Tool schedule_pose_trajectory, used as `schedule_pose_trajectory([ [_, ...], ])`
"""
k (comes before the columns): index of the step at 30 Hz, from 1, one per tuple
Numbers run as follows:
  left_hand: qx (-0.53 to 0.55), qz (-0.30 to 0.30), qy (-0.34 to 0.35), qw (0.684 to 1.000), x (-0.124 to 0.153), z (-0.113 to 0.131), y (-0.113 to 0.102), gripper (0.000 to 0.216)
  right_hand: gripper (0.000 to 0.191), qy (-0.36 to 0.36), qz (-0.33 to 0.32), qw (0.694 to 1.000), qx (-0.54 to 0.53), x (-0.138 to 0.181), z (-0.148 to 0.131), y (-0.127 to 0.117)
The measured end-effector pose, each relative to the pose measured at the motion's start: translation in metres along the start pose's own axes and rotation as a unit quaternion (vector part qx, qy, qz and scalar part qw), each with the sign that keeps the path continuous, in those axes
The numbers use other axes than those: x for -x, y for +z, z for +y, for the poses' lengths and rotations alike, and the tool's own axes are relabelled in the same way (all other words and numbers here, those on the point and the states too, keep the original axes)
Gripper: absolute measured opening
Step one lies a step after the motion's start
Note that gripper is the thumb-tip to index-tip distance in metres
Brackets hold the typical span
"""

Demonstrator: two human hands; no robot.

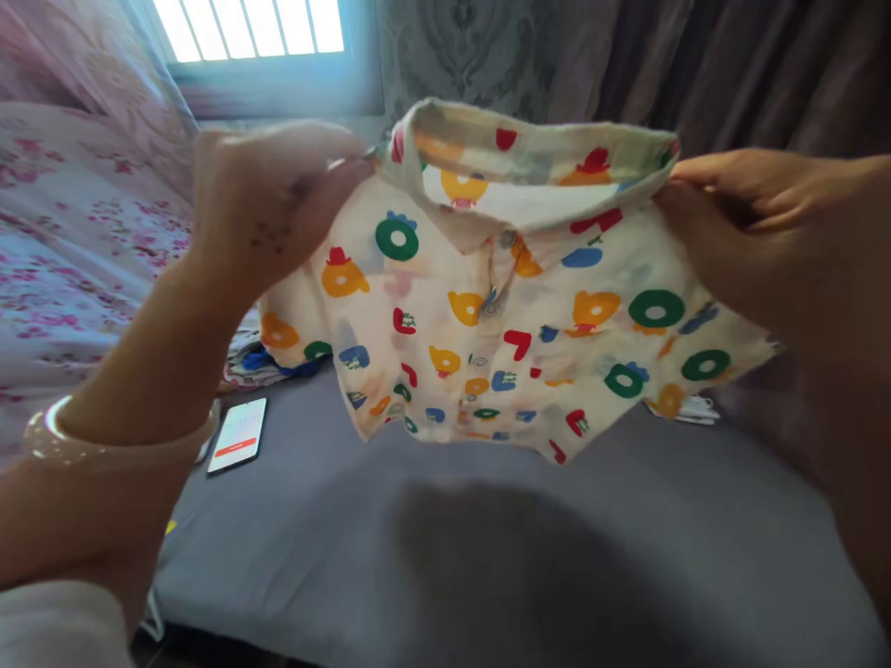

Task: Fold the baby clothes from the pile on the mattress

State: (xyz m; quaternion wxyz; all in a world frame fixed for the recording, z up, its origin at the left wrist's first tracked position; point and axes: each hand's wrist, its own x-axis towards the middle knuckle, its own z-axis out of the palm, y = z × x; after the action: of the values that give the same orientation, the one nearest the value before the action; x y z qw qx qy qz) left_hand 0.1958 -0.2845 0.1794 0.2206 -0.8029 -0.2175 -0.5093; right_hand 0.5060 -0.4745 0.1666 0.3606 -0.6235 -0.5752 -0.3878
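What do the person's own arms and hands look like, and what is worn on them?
Both arms are bare from the wrist up as far as the view shows. The left hand has a pale, glossy bangle on its wrist and a ring on one finger. The right hand shows no jewellery or sleeve.

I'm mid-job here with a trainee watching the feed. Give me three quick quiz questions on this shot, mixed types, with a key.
1. True or false: the printed shirt lies flat on the grey surface.
2. Which hand wears the bangle? A) left B) right C) both
3. What lies on the grey surface below the left hand?

Key:
1. False: both hands hold it up in the air by the shoulders, the right hand at the other side of the collar.
2. A
3. A phone, screen up and lit.
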Motion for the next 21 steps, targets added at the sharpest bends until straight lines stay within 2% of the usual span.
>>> schedule_pose_trajectory([
  [3,0.001,-0.040,-0.013,0.999,-0.013,-0.013,0.005,0.036,0.041,0.021,-0.016,0.998,-0.050,-0.012,0.003,0.004],
  [5,0.022,-0.067,-0.013,0.997,-0.012,-0.022,0.021,0.034,0.042,0.022,-0.040,0.995,-0.087,-0.017,0.009,0.017],
  [7,0.053,-0.099,-0.010,0.994,-0.002,-0.029,0.044,0.033,0.038,0.020,-0.094,0.986,-0.133,-0.017,0.017,0.036],
  [11,0.070,-0.217,-0.016,0.974,0.040,-0.033,0.103,0.036,0.031,0.037,-0.237,0.960,-0.148,0.010,0.039,0.095],
  [16,0.074,-0.369,-0.059,0.924,0.111,-0.028,0.183,0.041,0.033,0.079,-0.372,0.924,-0.040,0.074,0.059,0.176],
  [19,0.070,-0.425,-0.085,0.898,0.151,-0.021,0.221,0.043,0.038,0.086,-0.430,0.899,0.022,0.110,0.061,0.209],
  [21,0.067,-0.452,-0.096,0.884,0.171,-0.016,0.239,0.043,0.040,0.081,-0.449,0.889,0.037,0.128,0.061,0.224],
])
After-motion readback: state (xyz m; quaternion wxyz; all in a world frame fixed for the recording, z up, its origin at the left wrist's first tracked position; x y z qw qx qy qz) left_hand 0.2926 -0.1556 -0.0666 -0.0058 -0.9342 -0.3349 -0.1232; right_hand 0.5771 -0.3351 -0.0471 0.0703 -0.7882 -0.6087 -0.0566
